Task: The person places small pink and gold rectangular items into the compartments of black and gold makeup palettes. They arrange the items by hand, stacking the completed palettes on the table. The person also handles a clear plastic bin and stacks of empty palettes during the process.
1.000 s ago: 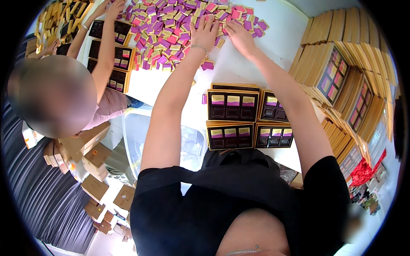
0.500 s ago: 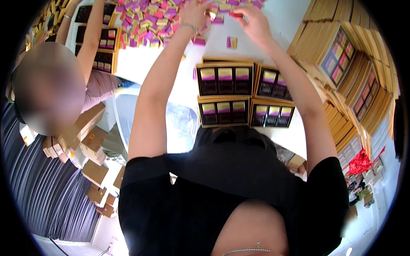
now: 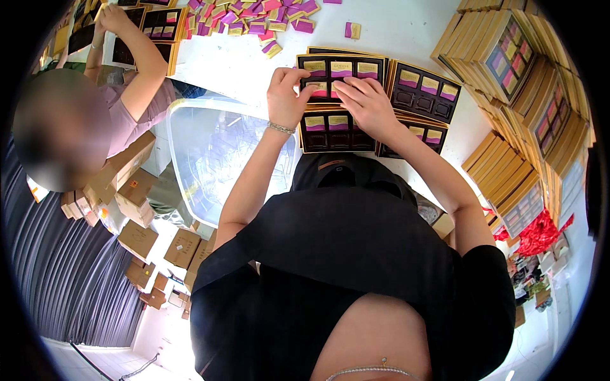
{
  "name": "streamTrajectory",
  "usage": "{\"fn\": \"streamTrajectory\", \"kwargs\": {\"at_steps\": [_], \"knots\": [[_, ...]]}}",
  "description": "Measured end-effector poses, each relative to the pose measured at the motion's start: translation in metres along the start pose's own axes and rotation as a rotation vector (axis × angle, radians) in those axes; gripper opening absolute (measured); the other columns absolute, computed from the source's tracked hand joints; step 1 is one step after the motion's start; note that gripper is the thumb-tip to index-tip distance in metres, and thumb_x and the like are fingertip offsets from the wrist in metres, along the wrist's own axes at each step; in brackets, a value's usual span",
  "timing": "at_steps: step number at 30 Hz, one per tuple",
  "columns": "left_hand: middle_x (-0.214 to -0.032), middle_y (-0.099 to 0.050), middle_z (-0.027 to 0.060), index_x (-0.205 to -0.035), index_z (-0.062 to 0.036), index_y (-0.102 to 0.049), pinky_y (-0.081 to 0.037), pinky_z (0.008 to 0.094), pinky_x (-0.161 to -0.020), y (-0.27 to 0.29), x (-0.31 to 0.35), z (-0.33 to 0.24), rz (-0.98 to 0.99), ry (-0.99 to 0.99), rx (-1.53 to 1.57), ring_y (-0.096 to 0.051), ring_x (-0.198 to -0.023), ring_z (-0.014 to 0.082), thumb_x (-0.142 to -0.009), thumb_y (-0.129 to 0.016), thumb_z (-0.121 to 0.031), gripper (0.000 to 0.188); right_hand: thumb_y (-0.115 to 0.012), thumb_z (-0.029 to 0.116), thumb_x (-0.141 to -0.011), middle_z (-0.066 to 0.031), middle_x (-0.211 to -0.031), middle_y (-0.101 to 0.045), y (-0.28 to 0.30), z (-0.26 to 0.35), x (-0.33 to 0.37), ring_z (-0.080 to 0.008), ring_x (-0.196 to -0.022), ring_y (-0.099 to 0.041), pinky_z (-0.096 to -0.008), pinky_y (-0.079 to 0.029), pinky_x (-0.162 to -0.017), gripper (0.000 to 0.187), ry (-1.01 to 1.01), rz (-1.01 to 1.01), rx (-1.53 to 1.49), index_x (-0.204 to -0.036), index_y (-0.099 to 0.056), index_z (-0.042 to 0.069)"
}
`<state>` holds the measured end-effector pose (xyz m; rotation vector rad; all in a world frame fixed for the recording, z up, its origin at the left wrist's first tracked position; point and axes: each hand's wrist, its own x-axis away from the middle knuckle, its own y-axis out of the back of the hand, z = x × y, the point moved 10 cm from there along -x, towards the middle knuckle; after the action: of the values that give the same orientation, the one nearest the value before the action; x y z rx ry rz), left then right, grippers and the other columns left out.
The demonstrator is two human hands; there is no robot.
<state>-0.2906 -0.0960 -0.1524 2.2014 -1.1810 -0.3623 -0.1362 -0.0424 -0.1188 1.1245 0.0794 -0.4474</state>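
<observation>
Left hand (image 3: 287,97): I'm arching thumb and forefinger at a pink-and-gold piece (image 3: 318,87).
Right hand (image 3: 370,109): I'm bending fingers over the gold-rimmed box (image 3: 343,58).
Grip: I cannot tell, either hand.

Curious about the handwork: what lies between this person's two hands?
In the head view, between the left hand and right hand lie parts of two dark-trayed boxes, a farther box and a nearer box, both holding small wrapped pieces.

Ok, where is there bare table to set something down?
Two patches of white table: between the wrapped-piece pile and the clear bin; and between the lone piece and the stacked boxes at right. Crowded: the dark trays, packed close together, with the left hand and right hand at one.
</observation>
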Motion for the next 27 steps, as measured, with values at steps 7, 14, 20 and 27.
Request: {"fn": "streamTrajectory", "kwargs": {"at_steps": [7,14,20,27], "knots": [[-0.083,-0.061,-0.0020,-0.082,-0.0065,-0.067,-0.045,0.0227,-0.065,-0.026,0.007,0.056,0.156,0.296,0.401,-0.053,-0.074,0.0074,-0.072,-0.079,-0.003,0.017,-0.064,0.054,-0.078,0.0023,-0.154,-0.033,-0.021,-0.002,0.021,-0.0222,-0.146,-0.021,-0.0705,-0.023,-0.105,0.079,-0.036,0.395,0.194,-0.141,-0.048,0.011],[-0.077,-0.063,-0.0025,-0.081,-0.0066,-0.067,-0.046,0.0239,-0.067,-0.018,-0.013,0.059,0.212,0.263,0.502,-0.054,-0.071,0.0072,-0.073,-0.081,-0.004,0.017,-0.065,0.039,-0.085,-0.0041,-0.131,-0.059,0.012,-0.016,-0.030,-0.0277,-0.124,-0.053,-0.0522,-0.032,-0.109,0.052,0.080,0.181,-0.048,-0.127,-0.057,0.009],[-0.106,-0.067,0.0065,-0.108,-0.0114,-0.071,-0.054,0.0355,-0.077,0.027,-0.158,0.067,-0.200,-0.136,-0.228,-0.066,-0.087,0.0214,-0.078,-0.076,-0.019,0.031,-0.067,0.014,-0.088,-0.0082,-0.097,-0.071,-0.019,-0.190,-0.148,-0.0223,-0.083,-0.067,-0.0350,-0.053,-0.073,0.013,-0.192,-0.227,0.062,-0.098,-0.066,0.006],[-0.098,-0.068,0.0053,-0.113,-0.0170,-0.069,-0.054,0.0415,-0.081,0.001,-0.183,0.076,-0.074,-0.190,-0.512,-0.064,-0.094,0.0278,-0.083,-0.072,-0.027,0.032,-0.063,0.010,-0.082,-0.0203,-0.121,-0.056,-0.082,-0.192,-0.195,-0.0352,-0.106,-0.059,-0.0420,-0.055,-0.080,0.037,-0.264,0.203,0.313,-0.118,-0.059,0.002]]}}
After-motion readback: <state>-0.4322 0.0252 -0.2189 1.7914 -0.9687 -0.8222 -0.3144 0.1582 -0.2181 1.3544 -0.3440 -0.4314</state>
